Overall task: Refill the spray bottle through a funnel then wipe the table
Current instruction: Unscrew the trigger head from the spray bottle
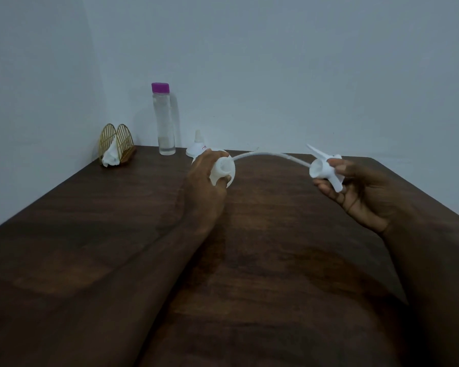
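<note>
- Over the middle of the table point(276, 247), my left hand point(207, 181) grips the spray bottle point(223, 172), fingers curled round its body, with the mouth tipped toward me and rightward, I judge so the tube can slide clear
- My right hand point(355, 192) pinches the spray head point(326, 169) between thumb and fingers, well off to the right; the tube point(270, 154) arcs from it to the bottle mouth, its tip at or just inside the neck, I cannot tell which
- My reading: this is the opening step, head off, nothing poured yet
- Just behind my left hand the funnel point(192, 151) sits on the table, spout up it seems, close for the next step
- Beside it, against the wall, the water bottle point(166, 123) stands capped, likely the refill
- At the back left corner a tissue point(110, 156) waits in a wire holder point(123, 139), handy for the wipe
</note>
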